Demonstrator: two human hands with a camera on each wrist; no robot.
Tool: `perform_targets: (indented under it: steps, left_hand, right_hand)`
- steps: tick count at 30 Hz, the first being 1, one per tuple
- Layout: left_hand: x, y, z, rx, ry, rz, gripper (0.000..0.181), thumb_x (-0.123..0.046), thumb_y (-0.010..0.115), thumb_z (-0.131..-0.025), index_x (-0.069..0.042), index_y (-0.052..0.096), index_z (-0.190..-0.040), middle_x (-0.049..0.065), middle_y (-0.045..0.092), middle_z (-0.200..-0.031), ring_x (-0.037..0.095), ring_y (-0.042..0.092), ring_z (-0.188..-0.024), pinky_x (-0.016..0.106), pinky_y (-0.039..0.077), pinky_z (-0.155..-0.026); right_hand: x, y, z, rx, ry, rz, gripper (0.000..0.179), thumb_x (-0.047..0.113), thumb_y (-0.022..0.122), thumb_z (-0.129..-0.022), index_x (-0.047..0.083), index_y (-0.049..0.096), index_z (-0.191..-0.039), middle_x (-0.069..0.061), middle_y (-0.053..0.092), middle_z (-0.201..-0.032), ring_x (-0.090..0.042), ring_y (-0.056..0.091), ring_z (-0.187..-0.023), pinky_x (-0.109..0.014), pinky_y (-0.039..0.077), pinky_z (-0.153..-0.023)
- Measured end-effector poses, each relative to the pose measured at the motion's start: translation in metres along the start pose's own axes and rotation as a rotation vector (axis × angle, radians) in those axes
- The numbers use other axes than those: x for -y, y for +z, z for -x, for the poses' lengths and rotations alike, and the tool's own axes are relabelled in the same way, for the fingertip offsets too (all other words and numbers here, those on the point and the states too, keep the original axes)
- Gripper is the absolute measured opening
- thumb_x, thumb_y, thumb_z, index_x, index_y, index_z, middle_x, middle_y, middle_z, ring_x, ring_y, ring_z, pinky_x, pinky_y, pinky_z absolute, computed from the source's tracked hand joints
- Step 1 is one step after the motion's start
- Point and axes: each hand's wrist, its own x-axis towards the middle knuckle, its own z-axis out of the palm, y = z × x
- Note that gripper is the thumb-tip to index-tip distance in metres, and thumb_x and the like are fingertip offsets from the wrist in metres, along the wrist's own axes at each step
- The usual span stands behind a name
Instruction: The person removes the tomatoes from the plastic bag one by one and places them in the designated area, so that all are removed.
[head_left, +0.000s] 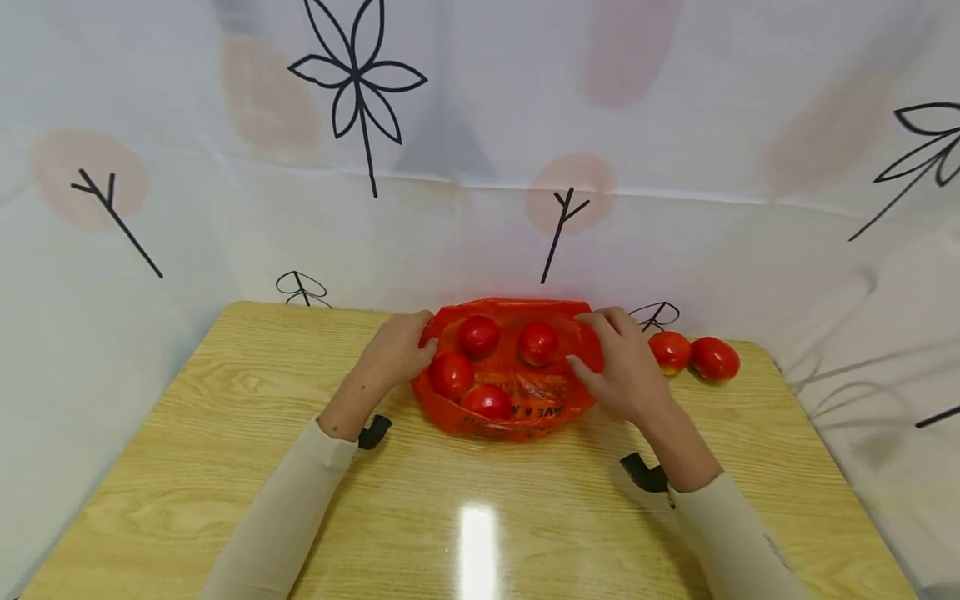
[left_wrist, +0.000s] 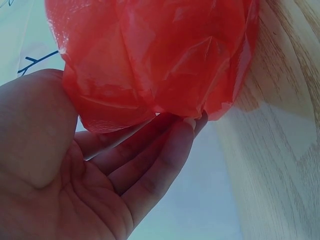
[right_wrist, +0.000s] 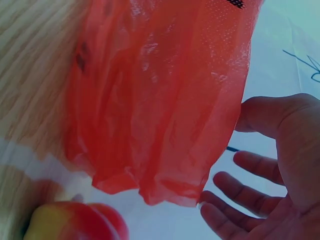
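A red plastic bag (head_left: 525,385) with dark printing lies spread with its mouth up. Several shiny red fruits (head_left: 538,343) sit in it. At the bag's left side my left hand (head_left: 396,348) holds the rim, thumb at the inner edge. The left wrist view shows that hand's fingers (left_wrist: 160,165) running up behind the red plastic (left_wrist: 165,55). My right hand (head_left: 626,367) is at the right rim, its thumb reaching over the opening. In the right wrist view its fingers (right_wrist: 245,195) are loosely bent and spread beside the bag's edge, the thumb tip touching it.
Two more red fruits (head_left: 715,359) lie on the wooden table (head_left: 187,433) just right of the right hand; one shows a yellow side in the right wrist view. A pale patterned cloth (head_left: 480,233) hangs behind the table and along its sides.
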Motion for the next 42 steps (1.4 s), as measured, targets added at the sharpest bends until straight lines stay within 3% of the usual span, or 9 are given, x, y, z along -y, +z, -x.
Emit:
perform_targets:
  steps: [5,11,27,42]
  left_hand:
    - [0.001,0.001,0.001,-0.002,0.003,-0.008,0.032,-0.016,0.062,-0.102,0.001,0.065,-0.129,0.014,0.074,-0.113,0.029,0.067,-0.092,0.043,0.062,-0.086]
    - [0.0,0.0,0.001,0.003,-0.003,-0.007,0.029,-0.016,0.062,-0.102,-0.001,0.066,-0.126,0.013,0.074,-0.109,0.028,0.065,-0.088,0.04,0.062,-0.083]
    - [-0.001,0.0,0.001,0.005,0.001,-0.019,0.03,-0.016,0.062,-0.102,0.0,0.066,-0.128,0.013,0.074,-0.11,0.028,0.065,-0.089,0.041,0.062,-0.083]
    - [-0.001,-0.001,0.001,0.007,0.008,-0.015,0.031,-0.016,0.062,-0.102,0.0,0.066,-0.129,0.013,0.074,-0.112,0.028,0.066,-0.093,0.043,0.061,-0.086]
  right_hand:
    - [0.004,0.003,-0.009,0.01,0.002,-0.008,0.055,0.017,0.082,-0.09,0.002,0.06,-0.138,-0.021,0.055,-0.134,-0.041,0.052,-0.123,-0.059,0.051,-0.101]
    - [0.009,0.008,-0.017,0.081,0.012,0.01,0.056,0.021,0.081,-0.091,0.002,0.06,-0.139,-0.022,0.055,-0.134,-0.04,0.054,-0.121,-0.058,0.054,-0.098]
    - [0.009,0.023,-0.031,0.182,0.006,0.013,0.062,0.024,0.084,-0.09,0.004,0.06,-0.144,-0.018,0.057,-0.139,-0.04,0.057,-0.125,-0.058,0.052,-0.106]
    - [0.004,0.042,-0.033,0.322,-0.039,0.16,0.069,0.028,0.081,-0.092,0.01,0.055,-0.153,-0.018,0.046,-0.159,-0.044,0.046,-0.143,-0.062,0.042,-0.116]
